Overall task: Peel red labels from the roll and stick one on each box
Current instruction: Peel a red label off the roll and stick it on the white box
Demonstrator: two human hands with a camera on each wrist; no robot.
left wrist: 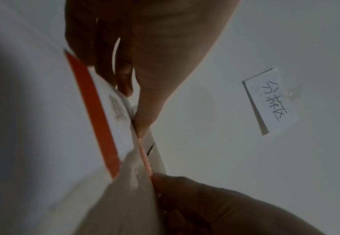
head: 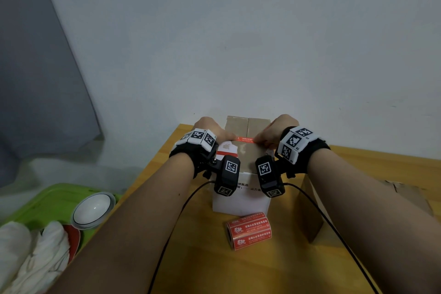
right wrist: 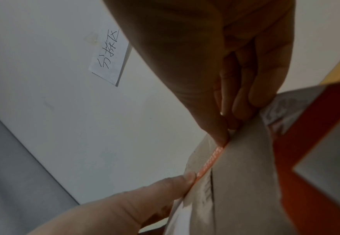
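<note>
On the far left, off the table, a green tray (head: pixel 47 200) holds a white bowl (head: pixel 93 210) and some white cloth (head: pixel 31 253). At the table's middle stands a white box (head: pixel 241 198) with brown top flaps. The left hand (head: pixel 210 127) pinches the left end of a red label (head: pixel 245 139), thumb on top; the right hand (head: pixel 278 130) pinches the right end the same way. The label is stretched between them across the seam of the flaps, low over the top or just touching it. To do this well, I would keep it taut and level, lay it square over the seam, then rub outward. The label roll (head: pixel 249 230) lies near the box's front. A brown box (head: pixel 312 207) waits to the right.
</note>
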